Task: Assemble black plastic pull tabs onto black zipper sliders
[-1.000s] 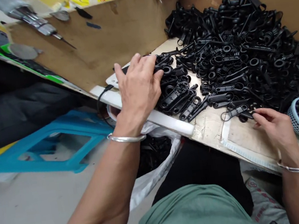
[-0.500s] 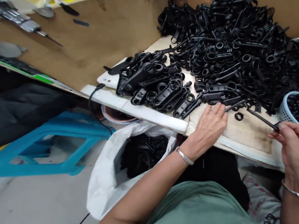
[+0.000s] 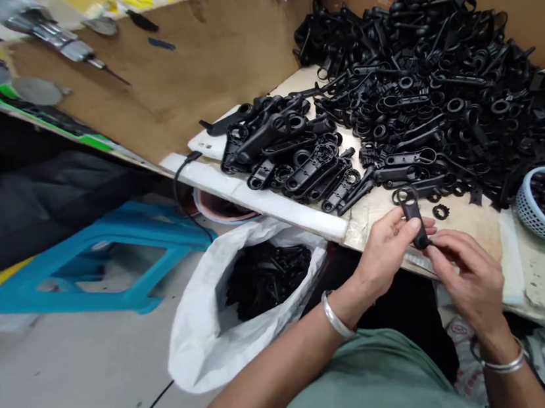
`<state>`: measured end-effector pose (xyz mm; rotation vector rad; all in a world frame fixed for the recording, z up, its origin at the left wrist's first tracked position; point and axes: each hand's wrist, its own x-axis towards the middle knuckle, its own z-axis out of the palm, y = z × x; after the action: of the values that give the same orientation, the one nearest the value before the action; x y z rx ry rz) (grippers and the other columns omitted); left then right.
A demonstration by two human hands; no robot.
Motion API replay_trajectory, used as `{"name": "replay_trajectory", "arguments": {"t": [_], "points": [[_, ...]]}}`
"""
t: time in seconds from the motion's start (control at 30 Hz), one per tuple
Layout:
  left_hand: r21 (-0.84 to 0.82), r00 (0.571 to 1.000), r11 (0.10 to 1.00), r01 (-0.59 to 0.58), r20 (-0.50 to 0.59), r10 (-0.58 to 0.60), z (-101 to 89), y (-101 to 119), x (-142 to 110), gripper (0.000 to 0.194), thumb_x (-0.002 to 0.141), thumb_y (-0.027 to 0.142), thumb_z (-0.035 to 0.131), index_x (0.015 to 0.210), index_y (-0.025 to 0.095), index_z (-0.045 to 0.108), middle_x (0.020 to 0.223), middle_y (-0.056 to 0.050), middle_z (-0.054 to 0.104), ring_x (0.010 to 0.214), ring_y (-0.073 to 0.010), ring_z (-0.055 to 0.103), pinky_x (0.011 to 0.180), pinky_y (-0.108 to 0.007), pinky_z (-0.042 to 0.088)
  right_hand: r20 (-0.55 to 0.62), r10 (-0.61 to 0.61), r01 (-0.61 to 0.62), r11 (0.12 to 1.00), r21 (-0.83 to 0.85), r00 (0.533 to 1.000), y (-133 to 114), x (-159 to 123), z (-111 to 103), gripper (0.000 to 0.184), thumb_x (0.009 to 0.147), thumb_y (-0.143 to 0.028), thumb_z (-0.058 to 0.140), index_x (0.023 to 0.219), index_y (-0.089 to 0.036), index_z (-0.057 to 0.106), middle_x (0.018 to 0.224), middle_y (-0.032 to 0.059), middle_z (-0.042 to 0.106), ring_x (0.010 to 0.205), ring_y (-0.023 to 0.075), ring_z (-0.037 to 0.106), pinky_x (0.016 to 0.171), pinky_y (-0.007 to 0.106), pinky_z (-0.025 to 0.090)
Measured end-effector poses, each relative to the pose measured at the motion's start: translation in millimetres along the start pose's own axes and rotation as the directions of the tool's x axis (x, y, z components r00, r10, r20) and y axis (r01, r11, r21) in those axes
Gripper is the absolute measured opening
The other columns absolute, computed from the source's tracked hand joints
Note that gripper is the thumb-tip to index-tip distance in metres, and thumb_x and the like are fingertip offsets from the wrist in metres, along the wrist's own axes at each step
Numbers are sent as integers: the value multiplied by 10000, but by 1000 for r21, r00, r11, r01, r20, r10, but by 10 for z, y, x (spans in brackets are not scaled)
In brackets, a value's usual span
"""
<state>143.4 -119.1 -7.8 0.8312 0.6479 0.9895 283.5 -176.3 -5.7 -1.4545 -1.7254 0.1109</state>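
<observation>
A black plastic arm point(image 3: 414, 218) with a ring at its upper end is held tilted over the table's front edge. My left hand point(image 3: 387, 246) grips it, with the thumb lying across its face. At the arm's lower end, the fingertips of my right hand point(image 3: 470, 272) are pinched together. Whether a second small part is between them is hidden. A small toothed black ring point(image 3: 441, 212) lies on the table just beyond my hands. Beside it, to the left, are several similar black arms point(image 3: 311, 169) in a row.
A large heap of black plastic parts point(image 3: 416, 80) covers the back of the table. A light blue basket point(image 3: 526, 212) of black balls stands at right. Below the edge, a white sack point(image 3: 189, 333) holds black parts. A blue stool point(image 3: 108, 237) and a drill point(image 3: 58, 41) are at left.
My right hand has moved left with the black arm and now meets my left hand. My left hand has lifted off the table and closed on the arm. The view has shifted slightly.
</observation>
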Motion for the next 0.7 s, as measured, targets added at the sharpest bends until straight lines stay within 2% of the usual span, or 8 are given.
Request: {"name": "replay_trajectory", "arguments": {"t": [0.07, 0.13, 0.2, 0.27, 0.33, 0.53, 0.6, 0.7], "points": [[-21, 998, 1000, 9, -55, -10, -34, 23, 13, 148, 870, 248, 608, 939, 117, 619, 897, -76, 716, 788, -145, 672, 766, -264, 500, 70, 44, -37, 995, -93, 997, 151, 125, -63, 167, 929, -296, 601, 1052, -210, 673, 1015, 74, 706, 834, 188, 683, 718, 325, 592], [19, 998, 1000, 13, -55, -12, -67, 64, 19, 109, 847, 219, 603, 876, 117, 626, 817, -49, 689, 692, -107, 622, 699, -239, 465, 86, 74, -47, 959, -279, 994, 331, 256, -107, 309, 947, -384, 562, 1180, -200, 649, 1123, 109, 677, 839, 209, 667, 763, 384, 580], [39, 999, 999, 23, -44, -21, -87, 92, 11, 100, 830, 207, 592, 857, 119, 630, 793, -40, 671, 644, -90, 575, 647, -230, 431, 167, 67, 12, 902, -431, 984, 478, 362, -111, 376, 959, -408, 521, 1249, -193, 627, 1186, 136, 649, 931, 254, 649, 835, 448, 553], [25, 999, 999, 37, -31, -36, -101, 95, -5, 135, 819, 211, 589, 910, 121, 631, 858, -53, 682, 631, -84, 559, 611, -229, 408, 272, 58, 82, 877, -474, 960, 564, 427, -94, 367, 974, -379, 482, 1247, -190, 636, 1150, 136, 655, 982, 275, 631, 860, 459, 533], [-5, 998, 998, 60, -12, -60, -116, 82, -22, 234, 811, 218, 601, 1025, 126, 624, 983, -79, 692, 649, -85, 583, 613, -232, 411, 319, 54, 99, 890, -444, 946, 598, 449, -95, 350, 977, -361, 472, 1230, -202, 654, 1067, 112, 674, 934, 254, 633, 842, 430, 528], [-135, 992, 983, 124, 13, -124, -149, 14, -30, 572, 754, 164, 648, 1313, 159, 531, 1194, -140, 642, 736, -111, 652, 712, -269, 472, 190, 121, -107, 991, -81, 974, 601, 395, -211, 311, 950, -398, 539, 1195, -280, 690, 1110, 51, 682, 961, 194, 648, 832, 344, 533], [-164, 990, 976, 144, 24, -143, -141, -10, -29, 619, 755, 170, 653, 1354, 167, 498, 1248, -156, 607, 755, -115, 656, 690, -261, 481, 200, 68, -60, 997, -43, 977, 598, 365, -203, 270, 946, -378, 550, 1140, -272, 705, 1134, 53, 673, 1010, 200, 644, 842, 345, 533], [-179, 988, 971, 157, 35, -153, -127, -33, -38, 677, 745, 166, 660, 1393, 180, 464, 1287, -159, 569, 814, -140, 671, 651, -243, 490, 166, -51, 74, 988, -135, 985, 615, 304, -158, 213, 942, -341, 556, 1059, -252, 709, 1115, 61, 671, 1029, 216, 643, 878, 376, 526]]}}
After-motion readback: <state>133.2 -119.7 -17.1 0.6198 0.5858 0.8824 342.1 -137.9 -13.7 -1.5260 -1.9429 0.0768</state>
